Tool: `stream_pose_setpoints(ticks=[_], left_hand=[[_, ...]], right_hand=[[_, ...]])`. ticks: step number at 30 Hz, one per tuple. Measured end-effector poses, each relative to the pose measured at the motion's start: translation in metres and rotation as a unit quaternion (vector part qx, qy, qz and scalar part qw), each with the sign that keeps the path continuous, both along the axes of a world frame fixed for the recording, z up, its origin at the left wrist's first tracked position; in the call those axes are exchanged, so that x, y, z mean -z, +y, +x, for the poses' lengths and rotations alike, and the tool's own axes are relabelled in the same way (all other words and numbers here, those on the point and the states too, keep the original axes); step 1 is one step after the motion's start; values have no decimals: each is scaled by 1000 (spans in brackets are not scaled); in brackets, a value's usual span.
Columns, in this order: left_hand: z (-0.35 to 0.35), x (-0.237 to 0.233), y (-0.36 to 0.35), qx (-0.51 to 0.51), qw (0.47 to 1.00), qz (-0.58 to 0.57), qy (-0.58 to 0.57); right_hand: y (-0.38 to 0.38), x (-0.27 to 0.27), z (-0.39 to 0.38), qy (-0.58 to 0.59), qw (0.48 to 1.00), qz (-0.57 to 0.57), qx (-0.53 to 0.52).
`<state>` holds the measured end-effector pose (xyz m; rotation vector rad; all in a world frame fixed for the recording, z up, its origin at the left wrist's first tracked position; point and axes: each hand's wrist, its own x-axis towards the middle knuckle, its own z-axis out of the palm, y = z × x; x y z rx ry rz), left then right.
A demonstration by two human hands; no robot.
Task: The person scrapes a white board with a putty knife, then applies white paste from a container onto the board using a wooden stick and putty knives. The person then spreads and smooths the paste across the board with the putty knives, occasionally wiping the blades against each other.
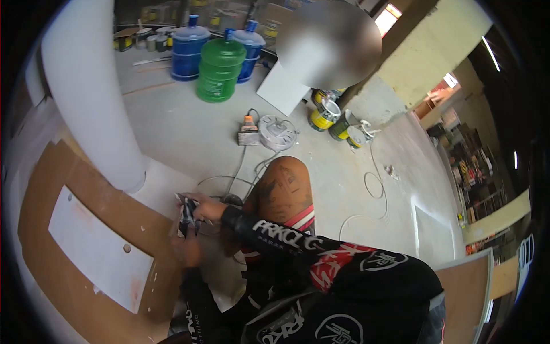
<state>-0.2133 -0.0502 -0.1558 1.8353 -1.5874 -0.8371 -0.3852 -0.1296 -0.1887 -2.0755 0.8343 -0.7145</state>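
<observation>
A small black-and-silver object (187, 215), its kind too blurred to tell, is held between my two hands. My right hand (207, 208) has its fingers bent against the object's upper side. Below it, my left hand (187, 250) grips the lower end, partly smeared by motion. Just left of the hands lies a brown board (43, 223) with a white curved-looking panel (94, 241) on it. Two small round pieces rest on the panel, and reddish smudges mark its surface. My bent knee (281, 186) is to the right of the hands.
A white column (94, 97) rises beside the board. An orange-and-grey sander-like tool (248, 133) and a cable reel (277, 133) sit on the floor, with loose cord (375, 192). Large blue (189, 54) and green bottles (219, 71) and paint buckets (325, 116) stand farther off.
</observation>
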Motion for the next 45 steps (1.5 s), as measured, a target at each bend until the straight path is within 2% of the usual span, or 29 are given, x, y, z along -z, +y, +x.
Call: stream_pose_setpoints(ticks=[1,2,3,4,5,6,7,8,9,11,14,16,18,21,23,24,25,26,27,28,29,30,32,36,38,40,42,44,45], left_hand=[[4,-17,2,71,997,-31,8],[4,-26,2,139,988,-63,17],[10,-21,-3,148,987,-63,17],[26,-9,-12,195,977,10,-85],[38,0,-16,234,950,83,-187],[40,5,-18,231,951,84,-186],[42,10,-19,234,946,56,-217],[44,11,-17,237,939,28,-249],[32,-19,-10,231,940,31,-250],[-6,-104,6,59,993,-77,73],[-14,-78,9,11,984,-106,140],[-12,-56,3,-21,981,-118,152],[-5,-36,-7,-48,976,-135,165],[2,-17,-4,5,972,-97,212],[1,-16,1,123,955,-62,263],[2,-8,0,92,967,-165,172],[0,9,-4,59,962,-258,68],[2,46,-8,-5,943,-159,292],[11,-8,-12,-23,897,-36,440],[15,16,-7,-19,972,-49,229],[15,-5,-1,2,956,-102,274],[7,-32,-1,30,934,-161,318],[-1,-40,4,43,946,-124,296],[-2,-23,-6,-107,880,-191,422],[12,-47,8,-58,926,-21,372],[2,-46,9,-19,937,-42,346],[-4,-37,7,28,944,-63,324],[2,-32,0,-112,918,-11,381],[9,-37,3,-49,890,-85,445]], right_hand=[[-21,43,-14,29,982,-183,-42],[-8,20,-9,31,982,-184,-32],[16,-24,11,-95,993,54,46],[33,-49,24,-217,926,287,118],[31,-20,13,-105,993,-46,40],[35,-44,14,-105,993,-45,35],[39,-67,12,-96,977,160,102],[40,-88,11,-82,916,358,163],[29,-85,10,-81,916,360,156],[7,-69,13,-265,928,238,110],[25,-67,30,-348,871,335,87],[40,-89,33,-314,893,313,71],[55,-139,35,-113,924,337,143],[23,-61,11,-139,905,334,222],[20,-89,10,-209,926,285,135],[32,-99,19,-130,900,373,186],[38,-80,22,-173,904,361,147],[56,-124,31,-98,915,362,149],[52,-107,35,-57,971,197,126],[48,-99,20,9,906,394,154],[36,-73,10,-149,921,332,135],[34,-95,18,-276,858,397,174],[22,-89,26,-322,842,391,183],[42,-99,31,-137,906,383,121],[37,-85,17,-98,926,350,102],[11,-45,-6,-270,828,434,230],[28,-84,33,-310,829,426,186],[53,-100,45,-148,939,291,108],[59,-102,39,-121,922,335,152]])
